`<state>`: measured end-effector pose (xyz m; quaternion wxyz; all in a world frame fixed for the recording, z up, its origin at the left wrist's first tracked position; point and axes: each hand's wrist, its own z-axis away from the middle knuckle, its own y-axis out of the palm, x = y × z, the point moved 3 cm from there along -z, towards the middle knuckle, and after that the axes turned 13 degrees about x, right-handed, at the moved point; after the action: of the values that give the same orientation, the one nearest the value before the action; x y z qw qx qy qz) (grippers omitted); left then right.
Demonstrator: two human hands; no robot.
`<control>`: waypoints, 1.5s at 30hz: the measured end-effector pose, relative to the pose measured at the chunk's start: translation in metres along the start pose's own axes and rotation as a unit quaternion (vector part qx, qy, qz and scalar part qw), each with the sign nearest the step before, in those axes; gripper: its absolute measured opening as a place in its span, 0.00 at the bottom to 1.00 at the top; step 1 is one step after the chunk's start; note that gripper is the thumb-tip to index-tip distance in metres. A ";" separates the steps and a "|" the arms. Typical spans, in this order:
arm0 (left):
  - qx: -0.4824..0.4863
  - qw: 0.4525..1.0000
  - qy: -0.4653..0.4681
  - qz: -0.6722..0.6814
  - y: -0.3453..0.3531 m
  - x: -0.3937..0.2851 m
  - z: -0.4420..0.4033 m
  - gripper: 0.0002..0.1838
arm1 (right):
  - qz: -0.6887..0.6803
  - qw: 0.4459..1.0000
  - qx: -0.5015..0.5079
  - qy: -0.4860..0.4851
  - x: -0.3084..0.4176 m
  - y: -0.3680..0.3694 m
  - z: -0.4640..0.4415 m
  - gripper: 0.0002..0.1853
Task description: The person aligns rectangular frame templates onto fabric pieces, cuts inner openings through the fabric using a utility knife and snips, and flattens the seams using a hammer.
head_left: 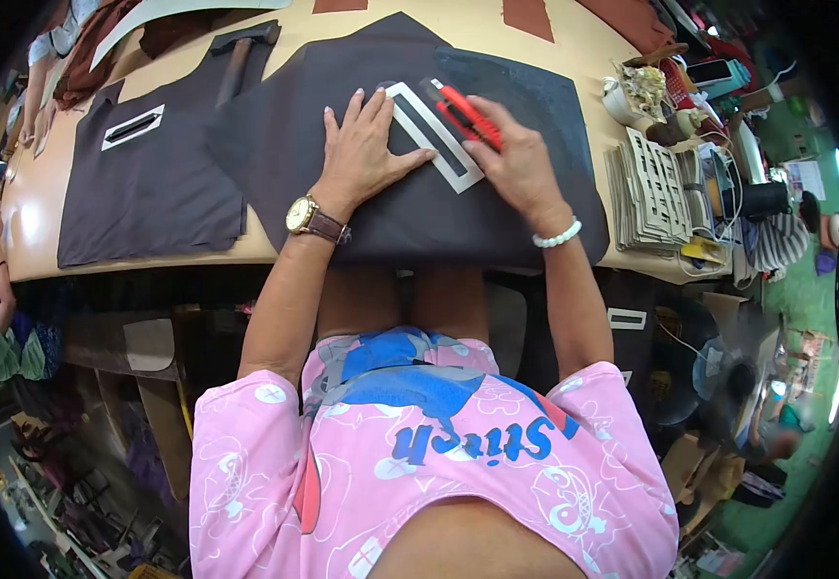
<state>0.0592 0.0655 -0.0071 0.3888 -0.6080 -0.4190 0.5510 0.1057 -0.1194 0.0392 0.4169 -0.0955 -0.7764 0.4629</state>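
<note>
My left hand (366, 150) lies with its fingers apart on dark fabric (342, 87), its thumb and a fingertip on the edge of a white rectangular frame with a long slot (458, 176). In my right hand (518, 164) is a red utility knife (469, 118), its tip pointing up and left, near the upper right side of the frame. Whether the blade touches the fabric is too small to tell. A darker sheet (525, 96) shows under and beyond the right hand.
Left on the table (28, 217) are more dark fabric (149, 207), a slotted white piece (134, 126) and a hammer (238, 60). Stacked card templates (649, 188) and a cup of scraps (624, 101) stand at the right. Another person's arm (1, 261) shows far left.
</note>
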 end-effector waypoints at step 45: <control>-0.014 1.000 -0.001 0.005 0.000 0.000 0.000 0.52 | 0.064 0.996 0.061 -0.012 0.012 0.022 -0.008 0.23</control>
<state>0.0588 0.0653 -0.0069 0.3771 -0.6149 -0.4241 0.5475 0.0982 -0.0955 0.0302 0.3824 -0.1137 -0.7438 0.5363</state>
